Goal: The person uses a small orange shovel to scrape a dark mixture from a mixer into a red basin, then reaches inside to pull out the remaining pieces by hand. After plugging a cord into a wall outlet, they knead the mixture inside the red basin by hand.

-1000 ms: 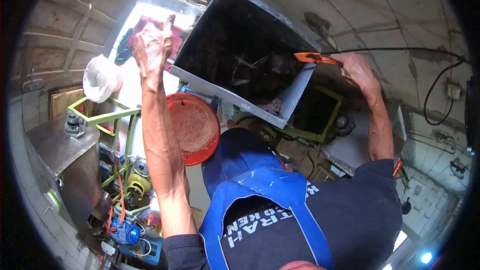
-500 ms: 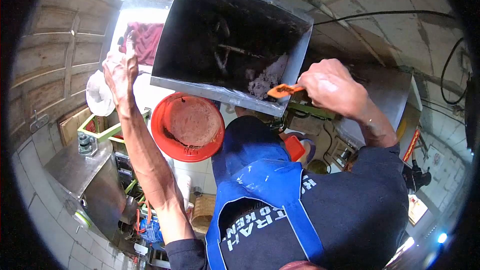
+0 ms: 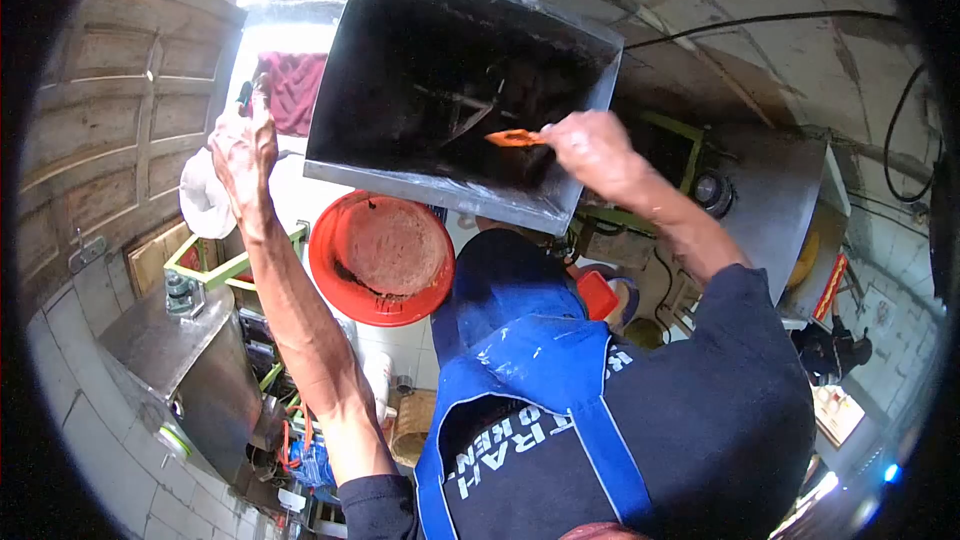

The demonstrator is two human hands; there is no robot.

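And here's my right hand [image 3: 594,153], fingers closed firmly round the orange scraper [image 3: 514,138], right of center in the frame, its blade over the dark inside of the metal bin [image 3: 430,183]. Watch that metal bar [image 3: 470,102] in there, just left of the blade! A careless swing could catch it, jarring my wrist or knocking the scraper loose; if my grip slips, down it goes into the dark, and that gloom makes misjudging the gap easy.

My forearm comes in over the right rim, so a low sweep could scrape skin on the edge. Out at upper left, my left hand [image 3: 243,152] is partly curled beside the dark red cloth [image 3: 292,92]; whether it holds anything, I can't tell. Just below the bin sits the red basin [image 3: 382,312]; a bump there might spill its contents.
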